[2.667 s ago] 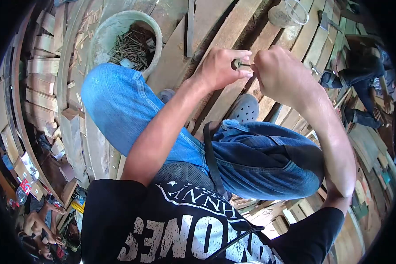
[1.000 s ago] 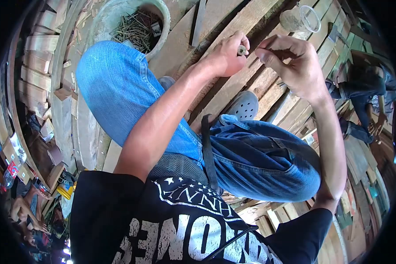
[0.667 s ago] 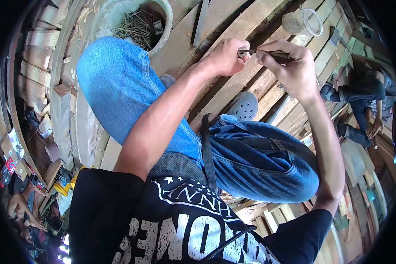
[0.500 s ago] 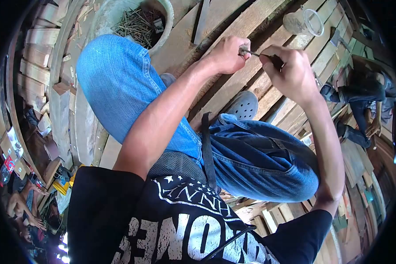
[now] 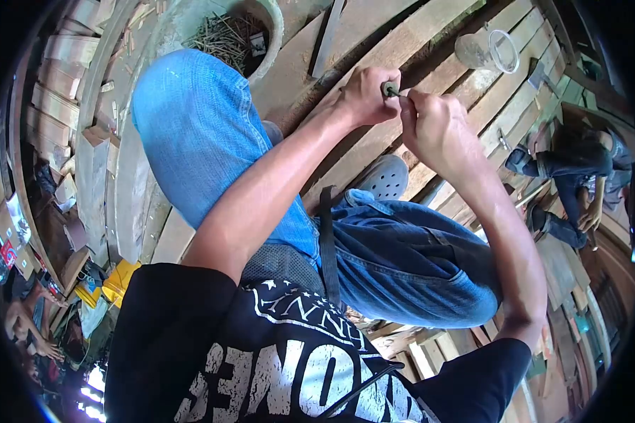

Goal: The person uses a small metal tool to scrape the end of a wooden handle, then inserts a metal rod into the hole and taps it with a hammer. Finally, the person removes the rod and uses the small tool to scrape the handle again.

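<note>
My left hand [image 5: 368, 97] is closed in a fist round a small dark piece with a rounded end [image 5: 389, 89]. A thin dark rod [image 5: 395, 93] sticks out of that end towards the right. My right hand [image 5: 437, 125] is closed, its thumb and forefinger pinching the rod's other end, so the two hands nearly touch. The exact kind of piece is too small to make out, and my fingers hide most of it. Both hands are raised above wooden planks [image 5: 430, 70], in front of my bent knees.
A pale bucket [image 5: 274, 42] at upper left holds many nails [image 5: 222, 42]. A clear plastic cup [image 5: 476, 51] lies on the planks near a dark metal tool [image 5: 540, 74]. A grey clog [image 5: 388, 176] is below my hands. Another person [image 5: 578, 162] sits at right; more people are at lower left.
My right hand has moved left, closer to my left fist, and less of the thin rod shows between them. The left fist has shifted slightly down.
</note>
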Motion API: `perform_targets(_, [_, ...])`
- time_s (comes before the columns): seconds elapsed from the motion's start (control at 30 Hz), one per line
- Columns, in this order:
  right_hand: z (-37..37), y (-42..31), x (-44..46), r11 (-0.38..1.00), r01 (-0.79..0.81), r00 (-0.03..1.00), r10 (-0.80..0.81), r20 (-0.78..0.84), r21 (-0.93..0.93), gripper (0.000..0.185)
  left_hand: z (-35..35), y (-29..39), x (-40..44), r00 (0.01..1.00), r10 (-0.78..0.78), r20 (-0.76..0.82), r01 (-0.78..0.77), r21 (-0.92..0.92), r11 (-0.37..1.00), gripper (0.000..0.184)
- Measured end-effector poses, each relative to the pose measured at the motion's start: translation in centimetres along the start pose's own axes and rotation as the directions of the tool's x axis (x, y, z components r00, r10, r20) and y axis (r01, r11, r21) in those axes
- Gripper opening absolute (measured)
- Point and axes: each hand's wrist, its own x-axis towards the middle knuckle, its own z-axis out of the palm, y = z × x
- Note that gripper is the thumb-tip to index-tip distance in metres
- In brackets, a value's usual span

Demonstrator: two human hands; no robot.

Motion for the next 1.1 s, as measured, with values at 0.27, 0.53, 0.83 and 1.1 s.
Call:
perform_targets(0.27, [0.4, -0.7, 0.9, 0.851, -0.424, 0.905, 0.4, 0.142, 0.31, 0.025, 0.3, 0.1, 0.8, 0.997, -0.01, -0.082, 0.011, 0.003, 1.0, 0.039])
perform_targets(0.53, [-0.5, -0.1, 0.5, 0.991, -0.076, 0.995, 0.082, -0.051, 0.108, 0.021, 0.2, 0.2, 0.9, 1.0, -0.005, -0.02, 0.004, -0.025, 1.0, 0.032])
perform_targets(0.83, [-1.1, -0.1, 1.0, 0.977, -0.138, 0.987, 0.122, 0.108, 0.16, 0.02, 0.3, -0.1, 0.8, 0.994, 0.094, 0.046, -0.093, -0.018, 0.995, 0.029])
perform_targets(1.1, [-1.2, -0.2, 0.9, 0.978, -0.171, 0.982, 0.16, 0.096, 0.12, 0.018, 1.3, -0.2, 0.2, 0.981, 0.184, -0.059, -0.185, -0.02, 0.982, 0.017])
